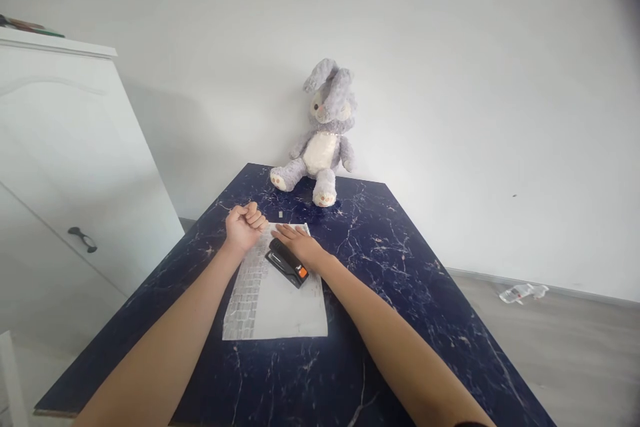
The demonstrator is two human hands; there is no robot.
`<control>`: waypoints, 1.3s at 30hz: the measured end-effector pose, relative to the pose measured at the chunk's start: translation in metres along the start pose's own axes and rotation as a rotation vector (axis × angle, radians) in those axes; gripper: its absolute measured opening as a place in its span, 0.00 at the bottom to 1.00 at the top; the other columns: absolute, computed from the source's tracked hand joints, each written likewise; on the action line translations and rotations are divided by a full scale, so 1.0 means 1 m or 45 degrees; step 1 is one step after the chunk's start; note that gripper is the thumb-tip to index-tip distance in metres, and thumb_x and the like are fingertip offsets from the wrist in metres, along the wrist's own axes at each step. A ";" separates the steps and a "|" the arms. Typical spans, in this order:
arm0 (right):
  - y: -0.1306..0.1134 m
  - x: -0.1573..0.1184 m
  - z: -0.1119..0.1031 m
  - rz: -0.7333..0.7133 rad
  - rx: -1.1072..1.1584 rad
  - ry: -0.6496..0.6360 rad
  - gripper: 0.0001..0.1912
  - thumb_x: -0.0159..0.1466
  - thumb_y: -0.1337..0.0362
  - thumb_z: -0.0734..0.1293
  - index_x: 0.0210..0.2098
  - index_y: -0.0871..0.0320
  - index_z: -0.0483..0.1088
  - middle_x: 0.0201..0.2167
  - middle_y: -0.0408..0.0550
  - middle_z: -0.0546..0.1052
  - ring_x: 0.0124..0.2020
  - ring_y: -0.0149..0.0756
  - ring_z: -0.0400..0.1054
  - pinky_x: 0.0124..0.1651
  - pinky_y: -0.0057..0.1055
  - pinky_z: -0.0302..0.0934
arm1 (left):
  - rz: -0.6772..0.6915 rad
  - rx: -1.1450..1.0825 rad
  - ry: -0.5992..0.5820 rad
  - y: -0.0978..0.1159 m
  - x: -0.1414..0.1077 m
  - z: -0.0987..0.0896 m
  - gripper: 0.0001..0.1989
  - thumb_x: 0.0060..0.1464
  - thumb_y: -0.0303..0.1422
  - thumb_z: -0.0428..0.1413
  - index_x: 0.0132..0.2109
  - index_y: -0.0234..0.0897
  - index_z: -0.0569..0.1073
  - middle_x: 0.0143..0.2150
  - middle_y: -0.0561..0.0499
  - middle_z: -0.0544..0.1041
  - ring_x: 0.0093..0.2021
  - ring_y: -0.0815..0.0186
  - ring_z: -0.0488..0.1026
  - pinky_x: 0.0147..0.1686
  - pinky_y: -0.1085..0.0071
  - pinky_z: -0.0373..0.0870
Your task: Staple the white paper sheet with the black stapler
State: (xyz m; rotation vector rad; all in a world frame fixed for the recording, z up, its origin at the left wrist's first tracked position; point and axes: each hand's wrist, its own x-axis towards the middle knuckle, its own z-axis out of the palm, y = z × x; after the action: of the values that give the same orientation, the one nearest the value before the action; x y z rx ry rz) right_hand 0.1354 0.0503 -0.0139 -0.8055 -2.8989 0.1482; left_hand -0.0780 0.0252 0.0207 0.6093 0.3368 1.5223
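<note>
A sheet of paper [293, 317] lies on the dark blue marbled table, its left strip covered in a grey brick-like pattern. On it rests a black stapler [286, 261] with an orange patch at its near end. My left hand [245, 227] is curled into a fist at the paper's far left corner; the inside of the fist is hidden. Flat and with fingers stretched out, my right hand [303, 245] lies on the far right part of the paper, right beside the stapler. Beyond the paper's far edge is a tiny pale piece [281, 214].
A grey plush rabbit [320, 147] sits at the table's far end against the wall. To the left stands a white cabinet [75, 147] with a dark handle. A crumpled clear plastic item [523, 292] lies on the floor at right.
</note>
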 end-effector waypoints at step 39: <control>0.031 -0.159 -0.047 0.561 1.493 0.172 0.25 0.65 0.47 0.65 0.47 0.61 0.79 0.39 0.52 0.81 0.39 0.40 0.72 0.46 0.37 0.65 | 0.017 0.922 0.065 -0.106 -0.007 0.026 0.22 0.59 0.52 0.56 0.38 0.37 0.78 0.44 0.43 0.80 0.48 0.57 0.75 0.53 0.62 0.68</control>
State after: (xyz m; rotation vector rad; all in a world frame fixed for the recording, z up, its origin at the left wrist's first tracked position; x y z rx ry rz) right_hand 0.2933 -0.0025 0.0132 -1.0387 -1.8792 1.5326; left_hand 0.0242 0.0201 -0.0194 1.1352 0.9436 1.4120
